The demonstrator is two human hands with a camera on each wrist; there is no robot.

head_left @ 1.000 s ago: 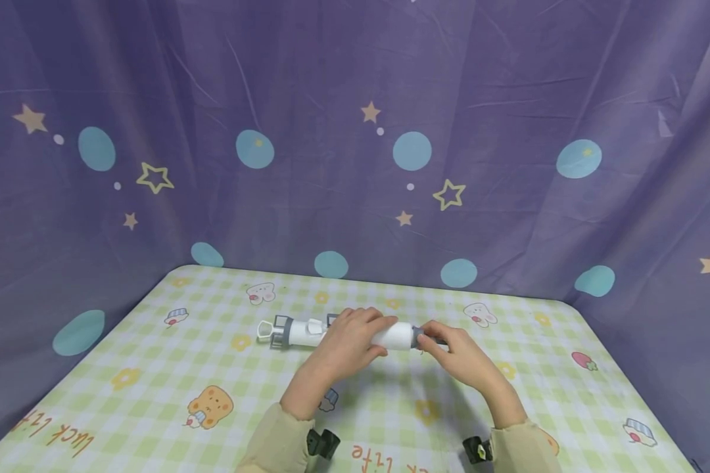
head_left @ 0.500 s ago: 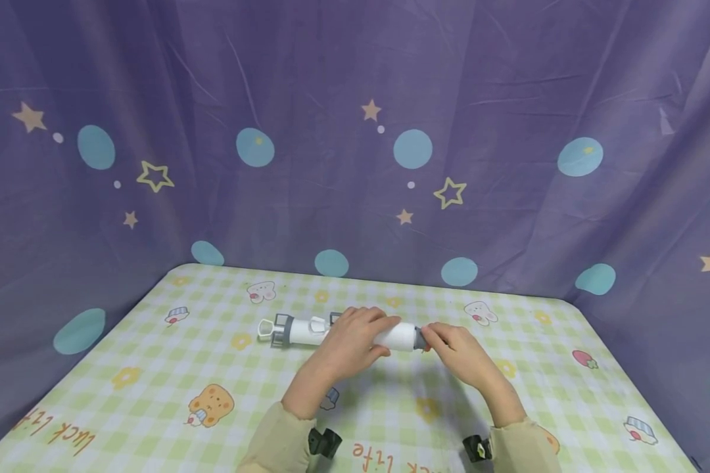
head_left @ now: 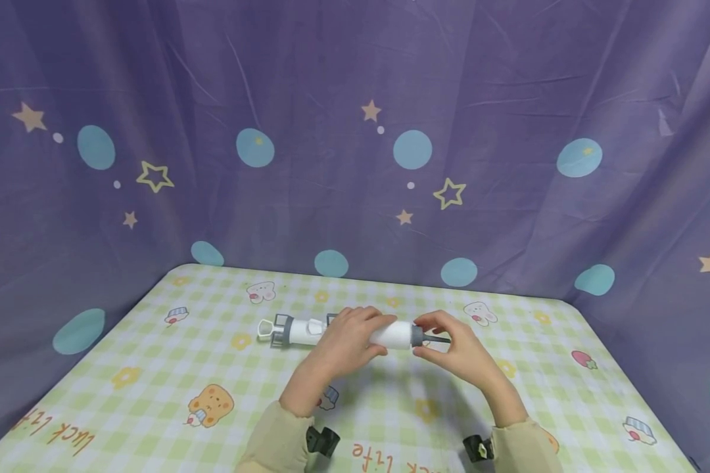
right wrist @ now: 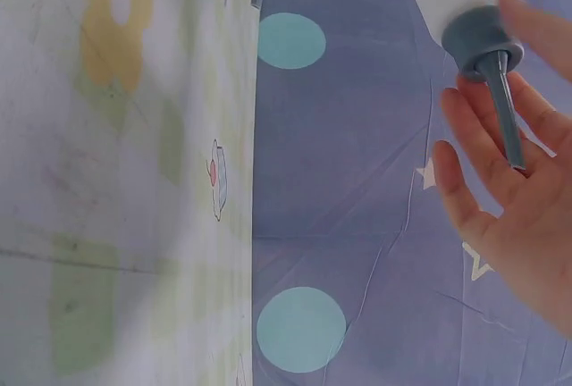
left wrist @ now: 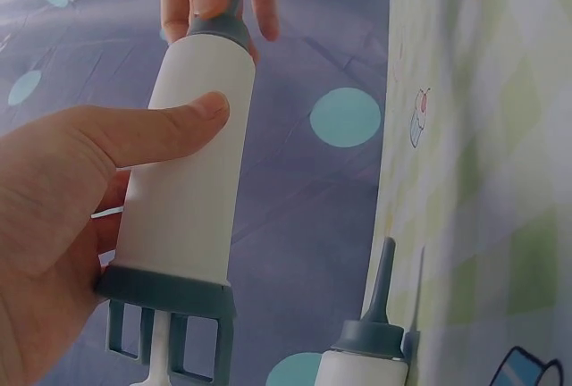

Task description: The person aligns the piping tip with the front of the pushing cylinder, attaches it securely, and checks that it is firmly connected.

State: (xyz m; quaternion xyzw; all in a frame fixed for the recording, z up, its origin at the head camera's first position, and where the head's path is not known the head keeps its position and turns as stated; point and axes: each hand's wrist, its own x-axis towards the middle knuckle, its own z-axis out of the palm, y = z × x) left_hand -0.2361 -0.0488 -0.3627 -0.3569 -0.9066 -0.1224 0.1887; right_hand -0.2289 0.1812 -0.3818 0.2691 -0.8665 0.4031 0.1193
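Note:
My left hand (head_left: 350, 341) grips the white barrel of a large plunger syringe (head_left: 393, 335), its thumb lying along the barrel in the left wrist view. A grey flange with open finger loops (left wrist: 165, 289) caps the plunger end. At the other end is a grey nozzle cap (right wrist: 483, 39) with a long tapered tip. My right hand (head_left: 458, 348) has thumb and fingers curled around this cap, with the tip pointing toward the palm. A second, similar syringe (head_left: 304, 333) lies on the table to the left, partly hidden by the left hand; its nozzle (left wrist: 380, 292) shows in the left wrist view.
The table wears a green-and-white checked cloth (head_left: 154, 394) printed with cartoon figures. Behind it hangs a purple curtain (head_left: 331, 217) with stars and blue ovals. Dark wrist mounts (head_left: 322, 442) sit at both sleeve cuffs.
The right hand has turned and spread its thumb and fingers wider around the nozzle cap, so the cap and tip now show between them. The left hand has barely moved.

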